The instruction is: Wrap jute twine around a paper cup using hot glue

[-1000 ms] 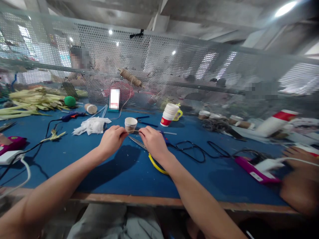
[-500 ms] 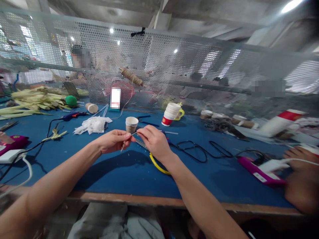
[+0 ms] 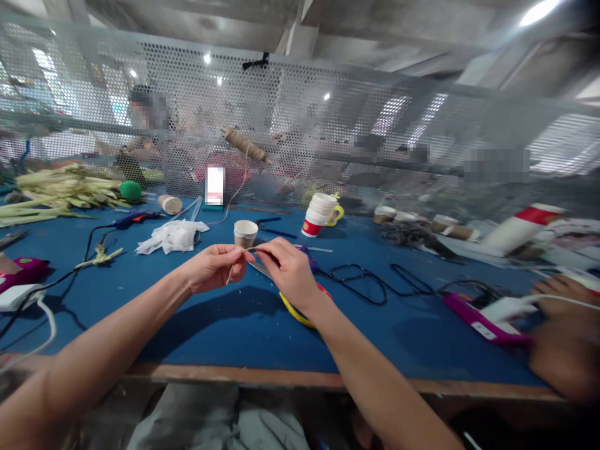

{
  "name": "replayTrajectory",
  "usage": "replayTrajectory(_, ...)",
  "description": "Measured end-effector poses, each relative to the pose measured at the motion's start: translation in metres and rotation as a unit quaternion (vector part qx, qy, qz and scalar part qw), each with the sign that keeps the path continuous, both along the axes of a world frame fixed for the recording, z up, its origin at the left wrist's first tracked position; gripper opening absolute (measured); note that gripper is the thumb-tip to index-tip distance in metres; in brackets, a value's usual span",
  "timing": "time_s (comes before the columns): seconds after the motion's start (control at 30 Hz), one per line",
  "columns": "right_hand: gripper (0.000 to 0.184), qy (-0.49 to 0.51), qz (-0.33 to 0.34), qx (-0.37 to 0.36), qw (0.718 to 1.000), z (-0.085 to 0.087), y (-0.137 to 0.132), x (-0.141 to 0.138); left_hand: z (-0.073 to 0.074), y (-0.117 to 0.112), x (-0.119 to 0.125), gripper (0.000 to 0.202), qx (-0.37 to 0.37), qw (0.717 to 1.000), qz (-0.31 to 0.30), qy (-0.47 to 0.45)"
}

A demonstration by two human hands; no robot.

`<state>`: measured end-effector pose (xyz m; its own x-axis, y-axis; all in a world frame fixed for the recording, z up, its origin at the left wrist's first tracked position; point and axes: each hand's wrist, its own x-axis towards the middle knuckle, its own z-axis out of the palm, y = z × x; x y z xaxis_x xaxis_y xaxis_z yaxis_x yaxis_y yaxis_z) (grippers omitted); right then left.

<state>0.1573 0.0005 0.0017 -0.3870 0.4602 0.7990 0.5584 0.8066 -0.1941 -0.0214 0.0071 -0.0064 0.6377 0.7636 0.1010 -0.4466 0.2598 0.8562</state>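
Note:
A thin piece of twine [image 3: 229, 274] is pinched in my left hand [image 3: 216, 267], its short end hanging below the fingers. My right hand [image 3: 291, 270] pinches the same twine a little to the right, so a short length spans the gap. Just behind the fingertips stands a small paper cup [image 3: 245, 232] with a brown wrapped side and white rim. Under my right hand lie scissors with yellow and red handles [image 3: 295, 312], partly hidden by the hand and wrist.
White tissue [image 3: 172, 236] and a blue glue gun [image 3: 135, 218] lie to the left. Stacked paper cups [image 3: 319, 215] stand behind. A black cable [image 3: 360, 284] and a purple power strip [image 3: 485, 320] are on the right, beside another person's arm [image 3: 562, 337]. A twine spool [image 3: 246, 145] hangs on the mesh.
Both hands keep their pinch on the twine and have barely moved. The view has shifted slightly, and more of the scissors' red handle shows beside my right wrist.

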Motion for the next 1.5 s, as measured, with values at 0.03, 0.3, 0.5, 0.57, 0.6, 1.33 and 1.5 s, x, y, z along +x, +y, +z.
replayTrajectory(0.03,0.010,0.002,0.003,-0.002,1.000,0.000,0.000,0.001,0.000,0.000,0.000,0.026,0.002,1.000,-0.004,-0.001)
replayTrajectory(0.3,0.010,0.025,-0.039,-0.025,0.999,0.003,-0.001,-0.001,0.000,0.000,0.002,0.022,0.042,0.998,0.045,-0.028)
replayTrajectory(0.5,0.012,0.063,-0.065,-0.071,0.993,0.005,-0.006,-0.004,-0.002,0.001,0.004,0.024,0.064,0.995,0.070,-0.017)
replayTrajectory(0.57,0.013,0.071,-0.068,-0.081,0.992,0.005,-0.007,-0.004,-0.001,0.000,0.005,0.023,0.068,0.995,0.076,-0.017)
replayTrajectory(0.6,0.013,0.071,-0.068,-0.083,0.992,0.005,-0.006,-0.004,-0.001,0.000,0.005,0.023,0.068,0.994,0.077,-0.022)
replayTrajectory(1.33,0.011,0.104,-0.036,-0.122,0.986,0.002,-0.005,-0.002,-0.003,0.000,0.003,0.022,0.131,0.987,0.090,-0.008)
replayTrajectory(1.5,0.008,0.115,-0.022,-0.127,0.985,0.003,-0.004,0.001,-0.002,0.000,-0.001,0.027,0.094,0.995,0.044,0.007)
